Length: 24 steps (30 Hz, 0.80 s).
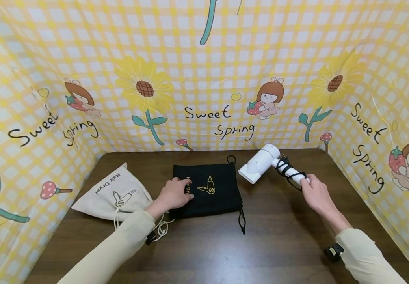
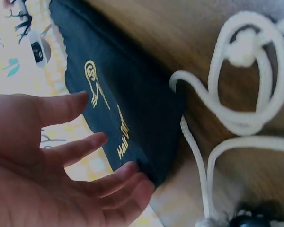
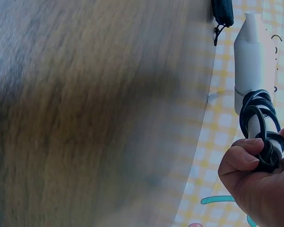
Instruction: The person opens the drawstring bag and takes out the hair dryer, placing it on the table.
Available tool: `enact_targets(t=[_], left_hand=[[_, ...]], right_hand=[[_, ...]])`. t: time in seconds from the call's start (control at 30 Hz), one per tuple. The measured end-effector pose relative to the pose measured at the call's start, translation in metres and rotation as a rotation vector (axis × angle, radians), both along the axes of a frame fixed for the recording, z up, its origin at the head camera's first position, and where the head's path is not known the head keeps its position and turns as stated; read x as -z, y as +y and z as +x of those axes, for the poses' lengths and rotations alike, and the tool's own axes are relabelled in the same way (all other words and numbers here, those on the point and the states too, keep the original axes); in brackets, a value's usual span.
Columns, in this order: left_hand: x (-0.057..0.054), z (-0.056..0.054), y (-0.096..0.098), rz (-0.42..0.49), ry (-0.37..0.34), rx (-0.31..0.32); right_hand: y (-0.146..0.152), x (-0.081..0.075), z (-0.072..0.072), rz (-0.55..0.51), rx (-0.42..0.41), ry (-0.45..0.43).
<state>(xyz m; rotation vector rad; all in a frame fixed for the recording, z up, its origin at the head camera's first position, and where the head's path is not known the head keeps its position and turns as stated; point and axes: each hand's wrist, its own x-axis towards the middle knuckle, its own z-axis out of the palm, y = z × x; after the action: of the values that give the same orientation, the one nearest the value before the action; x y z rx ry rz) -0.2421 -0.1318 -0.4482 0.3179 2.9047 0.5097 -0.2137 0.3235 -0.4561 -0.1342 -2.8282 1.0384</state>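
In the head view, my right hand (image 1: 316, 193) grips the lower handle of a white hair dryer (image 1: 262, 162). A black cord (image 3: 259, 101) is wound around that handle, as the right wrist view shows. The dryer's nozzle points left, toward a black drawstring pouch (image 1: 222, 202) lying flat with a gold dryer print. My left hand (image 1: 173, 194) hovers at the pouch's left side, its fingers spread and loosely bent. Nothing is between those fingers (image 2: 75, 149) in the left wrist view; whether a fingertip touches the cloth I cannot tell.
A beige drawstring pouch (image 1: 106, 197) lies at the left, partly behind my left forearm. Its white cord (image 2: 246, 118) loops on the brown table (image 1: 261, 244). A yellow checked cloth (image 1: 204, 79) walls off the back and both sides.
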Motion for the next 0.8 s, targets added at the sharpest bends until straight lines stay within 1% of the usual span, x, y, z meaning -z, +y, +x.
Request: enact_targets(t=[0.1, 0.27, 0.53, 0.8], left_hand=[[0.003, 0.005, 0.007, -0.031, -0.031, -0.019], [0.005, 0.011, 0.016, -0.041, -0.049, -0.061], [0.010, 0.014, 0.022, -0.094, -0.041, -0.035], [0.015, 0.016, 0.025, -0.110, -0.021, -0.022]], right_hand=[[-0.001, 0.001, -0.001, -0.005, 0.002, -0.007], [-0.003, 0.002, -0.002, -0.011, 0.005, -0.005], [-0.004, 0.005, -0.005, -0.013, 0.004, -0.010], [-0.003, 0.006, -0.006, -0.015, 0.020, -0.015]])
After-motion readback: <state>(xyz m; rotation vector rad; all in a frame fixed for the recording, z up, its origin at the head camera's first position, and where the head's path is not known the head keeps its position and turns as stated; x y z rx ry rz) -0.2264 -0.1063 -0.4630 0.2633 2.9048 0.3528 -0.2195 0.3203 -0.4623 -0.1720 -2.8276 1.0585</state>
